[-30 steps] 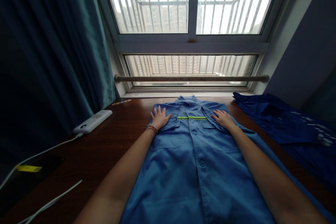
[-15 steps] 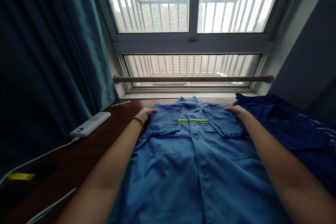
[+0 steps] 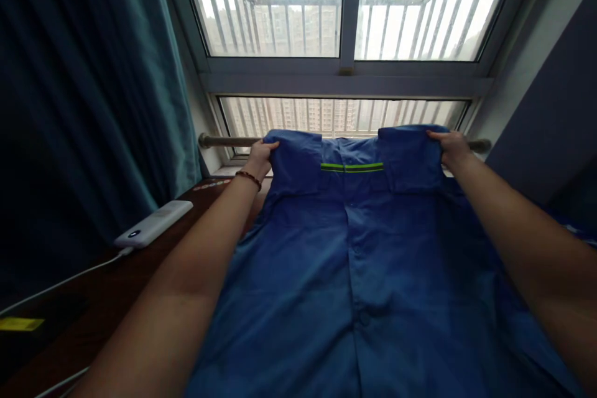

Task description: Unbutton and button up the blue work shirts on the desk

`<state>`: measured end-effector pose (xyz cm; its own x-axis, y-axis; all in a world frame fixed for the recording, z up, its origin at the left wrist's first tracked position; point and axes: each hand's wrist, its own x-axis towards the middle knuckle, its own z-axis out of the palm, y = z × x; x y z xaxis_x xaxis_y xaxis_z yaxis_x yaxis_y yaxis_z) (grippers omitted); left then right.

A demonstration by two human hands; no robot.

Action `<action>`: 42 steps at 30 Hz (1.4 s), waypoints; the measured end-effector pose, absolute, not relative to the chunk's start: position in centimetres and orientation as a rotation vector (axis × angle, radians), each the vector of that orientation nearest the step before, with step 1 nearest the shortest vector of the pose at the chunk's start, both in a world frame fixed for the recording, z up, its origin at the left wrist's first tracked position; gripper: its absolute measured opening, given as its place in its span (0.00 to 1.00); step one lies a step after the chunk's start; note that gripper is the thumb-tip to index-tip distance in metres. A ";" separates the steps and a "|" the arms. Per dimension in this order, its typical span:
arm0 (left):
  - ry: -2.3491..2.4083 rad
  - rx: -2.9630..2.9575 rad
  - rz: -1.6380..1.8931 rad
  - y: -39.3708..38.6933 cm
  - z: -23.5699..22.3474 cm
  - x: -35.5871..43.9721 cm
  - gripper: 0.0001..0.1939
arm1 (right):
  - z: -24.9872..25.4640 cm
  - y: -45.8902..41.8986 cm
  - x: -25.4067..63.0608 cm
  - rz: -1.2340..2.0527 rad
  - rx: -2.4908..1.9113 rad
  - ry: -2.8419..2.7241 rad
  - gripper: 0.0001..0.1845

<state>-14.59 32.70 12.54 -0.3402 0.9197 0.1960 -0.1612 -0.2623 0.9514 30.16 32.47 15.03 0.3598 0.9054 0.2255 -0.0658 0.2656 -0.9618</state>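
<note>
A blue work shirt (image 3: 354,261) with a thin yellow-green stripe across the chest hangs lifted off the dark wooden table (image 3: 116,286), its front facing me. My left hand (image 3: 261,154), a bead bracelet on its wrist, is closed on the shirt's left shoulder. My right hand (image 3: 448,144) is closed on the right shoulder. Both hands hold the top edge up in front of the window, with the sleeves folded inward over the chest. The shirt's lower part drapes toward me.
A white power bank (image 3: 153,224) with a white cable lies on the table at left. A dark phone with a yellow tag (image 3: 28,323) sits at the near left. A teal curtain (image 3: 93,87) hangs left. A metal rail (image 3: 219,140) crosses the barred window.
My hands slid from flat on the chest out to the shoulders, gripped them, and raised the shirt off the table up to window height.
</note>
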 end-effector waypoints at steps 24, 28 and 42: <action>1.315 1.795 0.530 4.2 4.3 -15.9 0.14 | 1.9 0.2 33.7 0.785 -1.639 -2.103 0.38; 1.303 1.721 0.793 4.9 5.6 -16.0 0.15 | 4.5 1.1 33.3 1.037 -1.605 -2.001 0.34; 1.406 1.771 0.544 -3.3 3.0 -21.9 0.12 | 1.6 -6.8 35.2 0.824 -1.769 -2.149 0.24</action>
<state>-21.92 -3.32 3.02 0.2918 0.9461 -0.1406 0.6056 -0.0690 0.7928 35.23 -6.76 1.57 -0.2394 0.9567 -0.1654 0.8221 0.1091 -0.5588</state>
